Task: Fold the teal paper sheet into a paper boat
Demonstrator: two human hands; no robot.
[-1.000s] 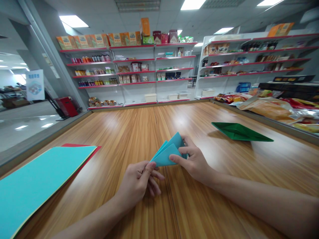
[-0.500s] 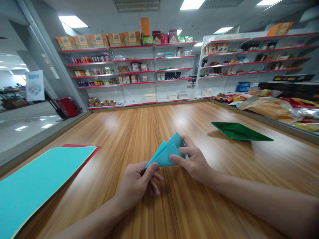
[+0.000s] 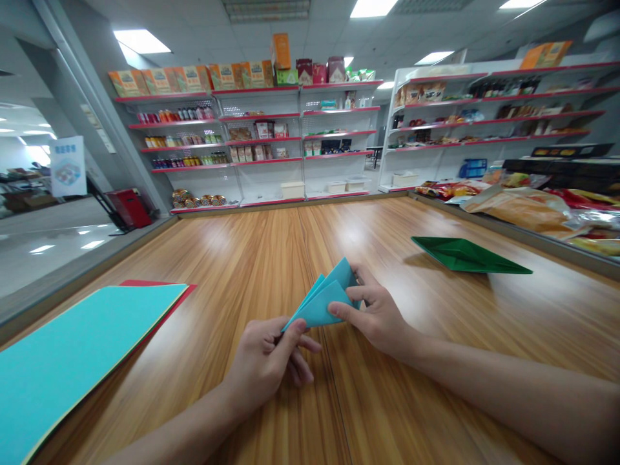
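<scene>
A small folded sheet of light blue paper (image 3: 322, 302) is held just above the table between both hands, its layers fanned apart toward the top. My left hand (image 3: 274, 354) pinches the pointed lower left corner between thumb and forefinger, the other fingers loosely bent below. My right hand (image 3: 372, 307) grips the right end, thumb on the near face and fingers behind, partly hidden by the paper. Farther right on the table lies a green folded paper boat (image 3: 460, 253), apart from both hands.
A stack of coloured paper sheets (image 3: 92, 329), turquoise on top with yellow and red edges below, lies at the left on the wooden table (image 3: 252, 258). Packaged snacks (image 3: 523, 206) are heaped beyond the right edge. Stocked shelves (image 3: 261, 139) stand behind the table.
Both hands keep their hold on the light blue paper. The left hand and the pinched corner have dipped very slightly; otherwise almost nothing has moved.
</scene>
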